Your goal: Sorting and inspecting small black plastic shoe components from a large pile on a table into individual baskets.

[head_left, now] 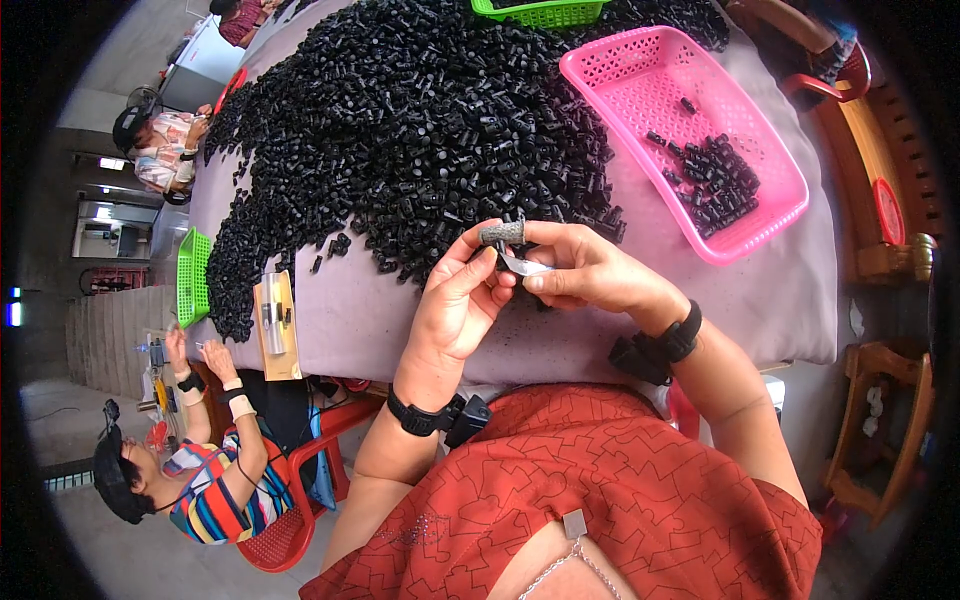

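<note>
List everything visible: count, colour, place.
Tablecloth: one, mauve, centre
Small parts: uncountable, black, heaped on tablecloth
Perforated basket: one, pink, right
Other baskets: two, green, top and left
Board: one, tan, near edge
Textured sleeve: one, grey, fingertips
Thin strip: one, whitish, fingertips
Co-workers: at least four, varied clothing, edges
Chairs: at least two, red, both sides
Rack: one, brown, right
Shirt: one, red, below
Wrist straps: two, black, wrists
Left hand, right hand: two, bare, centre

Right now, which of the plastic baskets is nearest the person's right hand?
The pink basket, right of the black pile, lies closest to the right hand; the left green basket and the far green basket sit farther off.
</note>
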A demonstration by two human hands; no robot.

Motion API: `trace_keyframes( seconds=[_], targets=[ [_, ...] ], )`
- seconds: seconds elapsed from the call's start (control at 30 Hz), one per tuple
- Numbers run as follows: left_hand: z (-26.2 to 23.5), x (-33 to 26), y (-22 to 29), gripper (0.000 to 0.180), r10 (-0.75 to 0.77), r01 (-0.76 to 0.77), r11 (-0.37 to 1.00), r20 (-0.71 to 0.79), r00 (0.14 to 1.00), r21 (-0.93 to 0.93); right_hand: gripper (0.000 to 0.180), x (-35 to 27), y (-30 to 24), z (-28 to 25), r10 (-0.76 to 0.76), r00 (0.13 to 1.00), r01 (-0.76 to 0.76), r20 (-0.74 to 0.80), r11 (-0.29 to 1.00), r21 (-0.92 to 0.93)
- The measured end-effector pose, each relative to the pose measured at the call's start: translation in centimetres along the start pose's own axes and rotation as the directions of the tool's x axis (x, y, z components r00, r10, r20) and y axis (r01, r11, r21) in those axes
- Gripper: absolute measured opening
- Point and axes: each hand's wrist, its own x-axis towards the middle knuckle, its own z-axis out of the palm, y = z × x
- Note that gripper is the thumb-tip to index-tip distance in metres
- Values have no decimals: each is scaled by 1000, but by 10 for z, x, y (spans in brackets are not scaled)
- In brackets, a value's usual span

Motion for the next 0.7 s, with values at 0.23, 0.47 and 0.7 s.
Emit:
trace_keyframes(
  seconds=[0.23, 0.47, 0.7],
  targets=[
    [1, -1, 3, 38, -21, 21, 1000, 30, 999, 3, 48, 1, 1, 2, 3, 1000, -3, -22, 1000, 2],
    [1, 0, 1, 39, -50, 51, 998, 38, 998, -23, 21, 3, 6, -5, 33, 997, -30, -64, 998, 48],
    [1, 1, 2, 41, -44, 45, 998, 31, 999, -45, 32, 1, 1, 0, -4, 1000, 4, -3, 1000, -9]
  ],
)
